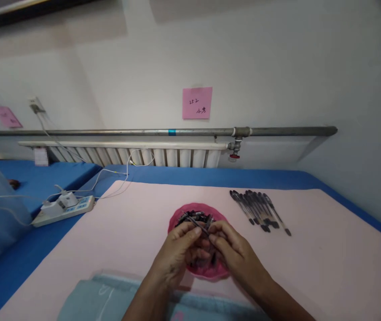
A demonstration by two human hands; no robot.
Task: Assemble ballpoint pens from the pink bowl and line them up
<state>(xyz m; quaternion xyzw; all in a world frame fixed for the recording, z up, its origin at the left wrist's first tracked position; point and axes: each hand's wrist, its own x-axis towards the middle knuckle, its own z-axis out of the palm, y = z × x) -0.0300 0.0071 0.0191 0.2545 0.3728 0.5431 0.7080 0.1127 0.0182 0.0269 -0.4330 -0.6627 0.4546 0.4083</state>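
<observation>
My left hand (180,245) and my right hand (235,247) meet above a pink basket (210,275). A thin dark pen (196,223) is pinched between them: my left thumb and fingers grip its shaft, and my right fingertips close on its lower right end. Inside the basket lie many small black and clear pen parts (190,216), partly hidden by my hands. To the right, a loose bunch of pens (257,207) with dark ends and clear barrels lies slanted on the pink sheet, apart from my hands.
Pink sheeting (126,223) covers the blue table (244,176). Folded light-blue cloth (90,296) lies at the near edge. A power strip (63,211) with white plugs and cables sits at left. Behind are a radiator (177,157), a metal pipe (204,132) and a pink note (197,103).
</observation>
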